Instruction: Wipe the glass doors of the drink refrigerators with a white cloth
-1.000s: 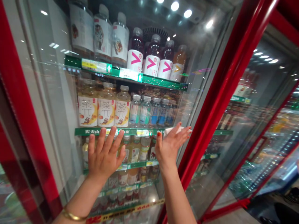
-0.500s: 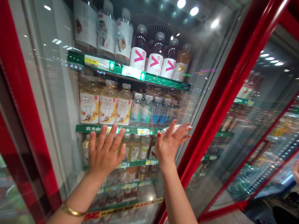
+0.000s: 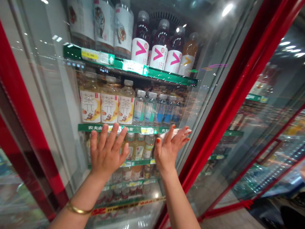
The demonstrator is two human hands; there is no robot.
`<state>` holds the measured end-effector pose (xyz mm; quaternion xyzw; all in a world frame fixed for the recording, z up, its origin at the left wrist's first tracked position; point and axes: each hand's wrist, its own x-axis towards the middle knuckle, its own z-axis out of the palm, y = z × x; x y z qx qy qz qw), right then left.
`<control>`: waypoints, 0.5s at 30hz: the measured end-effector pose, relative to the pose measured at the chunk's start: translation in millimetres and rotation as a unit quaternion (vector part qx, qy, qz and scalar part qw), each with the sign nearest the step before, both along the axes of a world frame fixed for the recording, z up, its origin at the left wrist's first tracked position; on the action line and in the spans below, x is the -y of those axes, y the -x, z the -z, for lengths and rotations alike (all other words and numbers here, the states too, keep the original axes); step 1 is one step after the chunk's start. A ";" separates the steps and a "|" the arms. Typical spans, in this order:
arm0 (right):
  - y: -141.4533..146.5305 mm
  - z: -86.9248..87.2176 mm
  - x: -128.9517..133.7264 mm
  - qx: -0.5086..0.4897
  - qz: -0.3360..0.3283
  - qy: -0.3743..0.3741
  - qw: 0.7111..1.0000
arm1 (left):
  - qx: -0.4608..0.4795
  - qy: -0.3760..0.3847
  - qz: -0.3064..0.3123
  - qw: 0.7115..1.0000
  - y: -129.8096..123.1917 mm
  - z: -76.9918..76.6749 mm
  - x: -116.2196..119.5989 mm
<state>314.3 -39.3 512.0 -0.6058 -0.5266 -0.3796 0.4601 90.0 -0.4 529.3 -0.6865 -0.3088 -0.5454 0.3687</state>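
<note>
My left hand (image 3: 107, 156), with a gold bracelet (image 3: 78, 209) at its wrist, has its fingers spread over the glass door, palm away from me. To its right, my right hand (image 3: 167, 153) has orange-red nails and bent, parted fingers. A thin white tissue or cloth (image 3: 176, 131) lies under those fingers, against the glass. Behind the glass, tea bottles (image 3: 109, 106) and small blue-labelled bottles (image 3: 161, 108) stand on a green-edged shelf (image 3: 135, 129) just above the hands. Whether the left palm touches the glass is hard to tell.
Large clear bottles (image 3: 104, 24) and purple drinks (image 3: 159, 47) fill the shelf above. A red door frame (image 3: 224, 105) slants along the right side, another red frame (image 3: 26, 117) along the left. Beyond is a second cooler, with a dark shape at the lower right.
The right hand and the white tissue have moved slightly left and down against the glass. The left hand has moved little. The view has shifted and come slightly closer to the shelves.
</note>
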 end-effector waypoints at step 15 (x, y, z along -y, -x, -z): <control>-23.2 -9.8 10.9 0.050 -0.066 0.010 0.997 | 0.010 -0.005 -0.007 1.000 -2.0 -0.5 1.9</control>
